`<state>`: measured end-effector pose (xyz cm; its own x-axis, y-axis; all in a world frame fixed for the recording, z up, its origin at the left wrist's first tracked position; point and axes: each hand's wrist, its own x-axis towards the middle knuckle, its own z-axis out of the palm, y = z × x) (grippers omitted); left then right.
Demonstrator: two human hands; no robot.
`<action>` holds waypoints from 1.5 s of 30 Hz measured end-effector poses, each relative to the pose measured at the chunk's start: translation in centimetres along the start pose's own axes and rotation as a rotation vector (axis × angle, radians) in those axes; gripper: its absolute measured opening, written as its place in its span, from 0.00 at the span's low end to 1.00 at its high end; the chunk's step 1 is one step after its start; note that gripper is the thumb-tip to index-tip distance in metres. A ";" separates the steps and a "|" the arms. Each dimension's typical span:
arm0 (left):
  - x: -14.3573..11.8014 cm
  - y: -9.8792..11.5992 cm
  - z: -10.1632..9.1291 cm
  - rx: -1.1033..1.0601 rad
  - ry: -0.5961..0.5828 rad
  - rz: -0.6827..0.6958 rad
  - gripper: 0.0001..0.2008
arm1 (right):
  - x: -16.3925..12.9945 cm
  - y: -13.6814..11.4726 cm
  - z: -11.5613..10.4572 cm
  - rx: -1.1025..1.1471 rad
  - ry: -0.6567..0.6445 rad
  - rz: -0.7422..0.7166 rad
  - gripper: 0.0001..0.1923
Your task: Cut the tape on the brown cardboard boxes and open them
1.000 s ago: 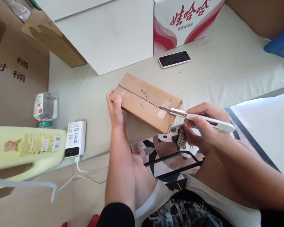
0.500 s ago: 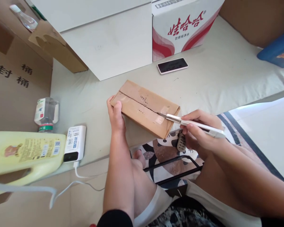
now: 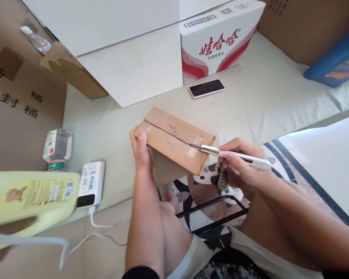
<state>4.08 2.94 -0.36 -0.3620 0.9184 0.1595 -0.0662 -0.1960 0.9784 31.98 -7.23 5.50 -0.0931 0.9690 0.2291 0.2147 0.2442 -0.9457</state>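
A: How is the cardboard box (image 3: 174,139) placed, and how is it steadied?

B: It is lain flat on the pale padded surface (image 3: 264,100), near that surface's front edge, with 1 taped seam running along its top. Its left end is clasped by the left hand (image 3: 141,149), thumb on top and fingers wrapped round the side.

A: And the other hand?

B: A white utility knife (image 3: 235,155) is grasped firmly in the grip of the right hand (image 3: 244,166). The blade tip is laid on the seam near the box's right end, at a patch of clear tape (image 3: 195,146).

A: What could go wrong from here?

B: The blade is pointed along the seam towards the left hand, so if the tape were to give suddenly, the thumb could be reached. If too much pressure were applied, whatever is inside could be scored; the contents cannot be seen. The box overhangs nothing, yet it is held at 1 end only, so it could be twisted under a sideways push.

A: Is anything else close by?

B: A phone (image 3: 206,88) is lain beyond the box, well apart, before a red and white carton (image 3: 221,42). To the left, a power bank (image 3: 90,184), a clear bottle (image 3: 58,149) and a yellow jug (image 3: 29,197) are set.
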 end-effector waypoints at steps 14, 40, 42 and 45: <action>-0.1 0.3 0.3 -0.029 0.012 0.000 0.26 | 0.4 -0.5 -0.2 0.025 0.039 -0.006 0.03; -0.3 0.1 0.4 -0.056 0.007 0.016 0.26 | -0.1 -1.2 -0.8 -0.197 0.003 -0.159 0.04; -0.3 0.0 0.5 -0.062 0.003 0.029 0.25 | -0.1 -1.2 -0.4 -0.166 -0.029 -0.113 0.03; -0.2 0.0 0.5 -0.075 -0.002 0.048 0.25 | -0.2 -1.2 -0.1 -0.144 -0.032 -0.087 0.03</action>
<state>4.61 2.89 -0.31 -0.3646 0.9081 0.2059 -0.1183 -0.2645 0.9571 31.89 -7.70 6.61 -0.1479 0.9429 0.2986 0.3410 0.3320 -0.8795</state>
